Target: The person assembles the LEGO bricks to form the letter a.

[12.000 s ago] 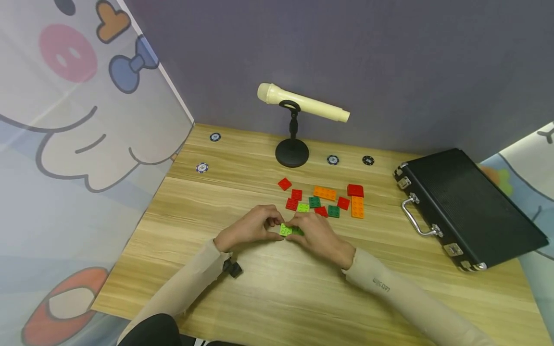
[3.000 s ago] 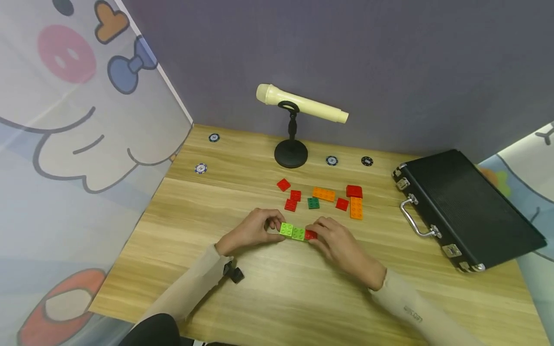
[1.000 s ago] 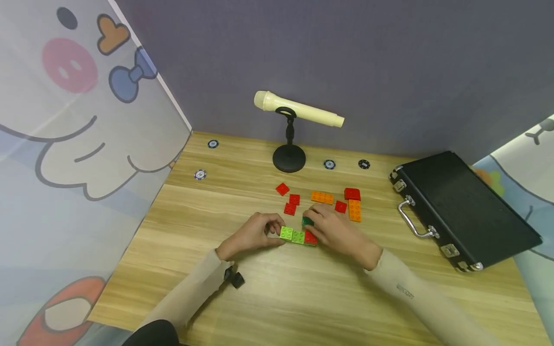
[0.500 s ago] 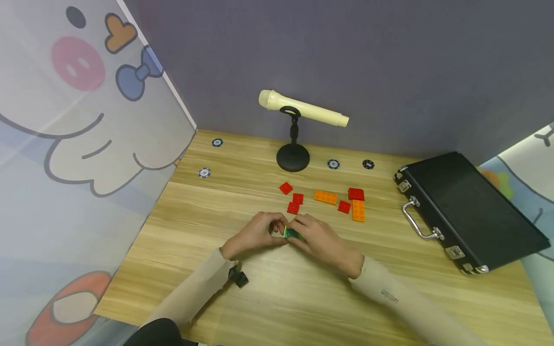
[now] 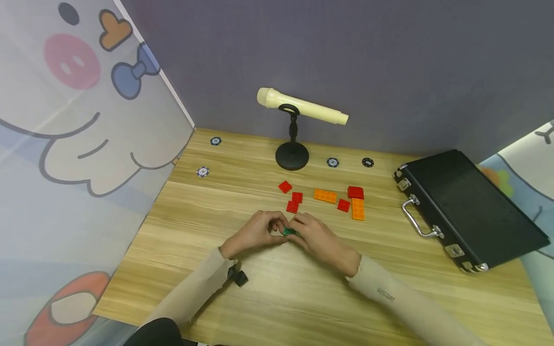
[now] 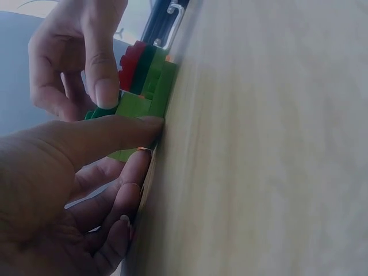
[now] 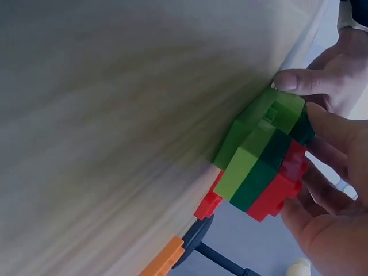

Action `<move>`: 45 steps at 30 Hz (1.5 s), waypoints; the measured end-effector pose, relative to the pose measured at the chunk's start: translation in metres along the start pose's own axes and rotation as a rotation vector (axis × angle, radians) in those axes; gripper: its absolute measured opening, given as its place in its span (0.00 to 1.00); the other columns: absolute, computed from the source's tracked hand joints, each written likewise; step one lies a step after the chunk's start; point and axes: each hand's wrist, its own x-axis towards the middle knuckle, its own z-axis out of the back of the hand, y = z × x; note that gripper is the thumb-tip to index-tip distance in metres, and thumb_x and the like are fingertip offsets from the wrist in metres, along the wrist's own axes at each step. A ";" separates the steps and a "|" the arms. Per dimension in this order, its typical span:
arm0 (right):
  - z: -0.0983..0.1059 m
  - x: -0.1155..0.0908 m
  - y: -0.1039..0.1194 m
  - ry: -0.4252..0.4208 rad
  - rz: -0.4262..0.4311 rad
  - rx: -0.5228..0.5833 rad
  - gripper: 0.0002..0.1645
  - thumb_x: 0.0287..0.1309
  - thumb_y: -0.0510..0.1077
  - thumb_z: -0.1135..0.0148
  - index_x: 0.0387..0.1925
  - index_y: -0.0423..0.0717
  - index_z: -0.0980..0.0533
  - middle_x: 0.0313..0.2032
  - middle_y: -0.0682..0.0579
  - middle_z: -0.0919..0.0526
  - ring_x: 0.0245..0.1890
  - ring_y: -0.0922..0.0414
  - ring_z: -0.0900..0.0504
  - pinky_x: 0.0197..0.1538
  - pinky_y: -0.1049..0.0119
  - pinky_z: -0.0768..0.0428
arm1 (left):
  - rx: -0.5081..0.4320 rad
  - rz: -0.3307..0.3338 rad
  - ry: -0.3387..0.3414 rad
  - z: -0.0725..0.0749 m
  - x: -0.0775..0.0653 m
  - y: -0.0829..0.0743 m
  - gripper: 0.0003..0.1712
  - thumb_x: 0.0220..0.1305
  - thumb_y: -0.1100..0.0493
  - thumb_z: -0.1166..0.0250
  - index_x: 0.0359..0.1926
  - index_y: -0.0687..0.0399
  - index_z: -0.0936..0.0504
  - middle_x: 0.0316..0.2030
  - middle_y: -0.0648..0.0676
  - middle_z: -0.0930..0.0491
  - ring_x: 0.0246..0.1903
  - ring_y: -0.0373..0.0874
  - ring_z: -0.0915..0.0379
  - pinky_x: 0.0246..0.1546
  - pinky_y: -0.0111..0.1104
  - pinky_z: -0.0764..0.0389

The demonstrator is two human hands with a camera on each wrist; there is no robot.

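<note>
My left hand (image 5: 255, 229) grips the left end of a small built toy-brick block on the table, thumb on one side and curled fingers on the other. Light green bricks (image 6: 135, 107) form its bottom. A dark green brick (image 7: 303, 127) sits at that left end, pinched by my right hand (image 5: 323, 244) from above. At the block's other end, the right wrist view shows a red brick (image 7: 275, 194) on top of another dark green brick (image 7: 261, 172), which rests on light green. From the head view my fingers cover most of the block.
Several flat red bricks (image 5: 292, 206), orange bricks (image 5: 325, 195) and a thicker red brick (image 5: 356, 192) lie beyond the hands. Behind them stands a microphone (image 5: 305, 108) on a black stand (image 5: 292, 156), among several poker chips (image 5: 203, 171). A black case (image 5: 472, 206) lies at right.
Since 12 seconds ago, light green, dark green and red bricks have left the table for the block. My right hand has lifted the last loose dark green brick and carried it left onto the block.
</note>
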 end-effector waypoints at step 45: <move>0.052 -0.034 -0.075 -0.007 -0.322 -0.101 0.14 0.58 0.39 0.33 0.45 0.35 0.21 0.47 0.41 0.17 0.45 0.45 0.17 0.47 0.51 0.17 | -0.014 0.042 -0.002 -0.002 0.001 0.003 0.18 0.48 0.54 0.21 0.39 0.44 0.19 0.27 0.38 0.19 0.31 0.34 0.26 0.34 0.26 0.24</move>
